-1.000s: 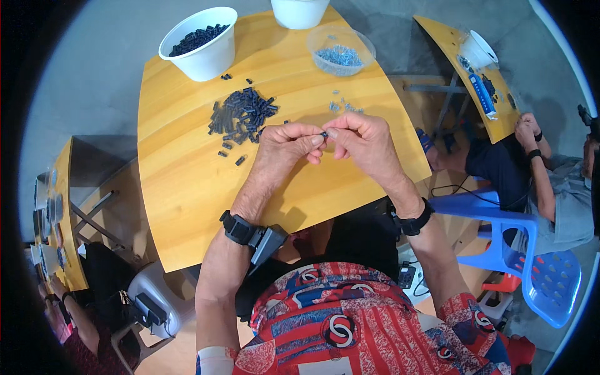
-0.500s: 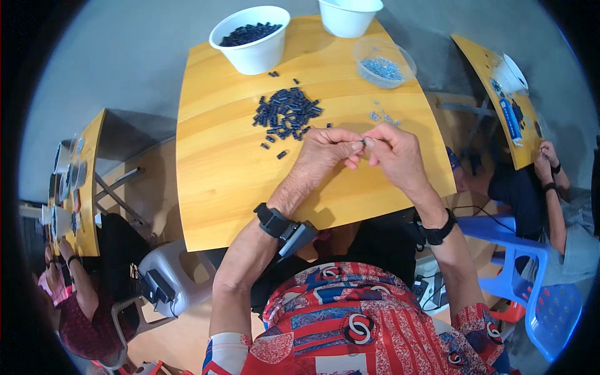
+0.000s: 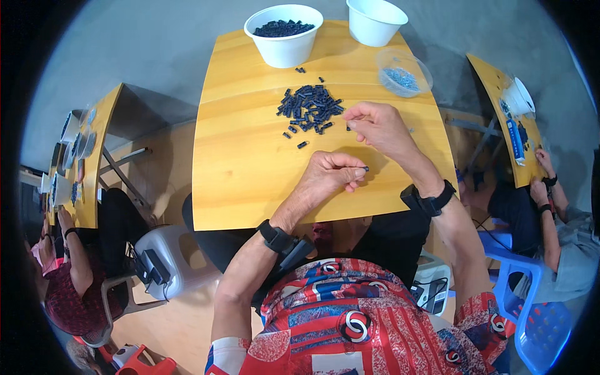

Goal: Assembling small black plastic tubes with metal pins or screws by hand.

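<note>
Two white tubs stand along the worktop's far edge. The left one's got loads of black bits in it; can't see the bottom of the other. One clear bowl with pale bits sits by the far right corner. One pile of black pieces, too jumbled to count, is past the middle. The left hand, nearer the front edge, pinches one small dark piece. Right hand is beside the pile, blocking some worktop; can't tell if it's gripping anything. Blue box off to the right: print's too tiny to read.
</note>
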Tool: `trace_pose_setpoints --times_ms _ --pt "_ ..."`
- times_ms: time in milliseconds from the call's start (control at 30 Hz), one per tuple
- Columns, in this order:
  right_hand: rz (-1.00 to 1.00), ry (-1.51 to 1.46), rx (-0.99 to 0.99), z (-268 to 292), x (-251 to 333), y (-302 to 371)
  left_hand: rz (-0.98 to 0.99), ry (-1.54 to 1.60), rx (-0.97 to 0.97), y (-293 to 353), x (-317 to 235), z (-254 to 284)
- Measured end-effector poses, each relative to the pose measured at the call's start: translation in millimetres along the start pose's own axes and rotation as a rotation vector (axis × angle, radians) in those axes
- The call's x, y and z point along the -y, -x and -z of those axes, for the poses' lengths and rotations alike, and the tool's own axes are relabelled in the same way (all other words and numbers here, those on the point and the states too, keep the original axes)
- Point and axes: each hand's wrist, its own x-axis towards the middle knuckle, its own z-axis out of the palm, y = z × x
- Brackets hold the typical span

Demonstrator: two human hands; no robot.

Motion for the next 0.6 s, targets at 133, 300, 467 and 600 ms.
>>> trace_pose_setpoints --times_ms 133,300,467,600 --pt "0.060 0.083 0.076 -20 16 -19 0.006 -0.002 0.137 0 4 2" --pt "0.276 0.277 0.185 -39 14 -49 0.012 -0.075 0.212 0 9 7" --pt "0.424 0.469 0.261 -70 13 -65 0.011 -0.064 0.258 -2 10 8" --pt "0.463 0.634 0.330 -85 12 -74 -0.003 -0.093 0.299 -4 15 10"
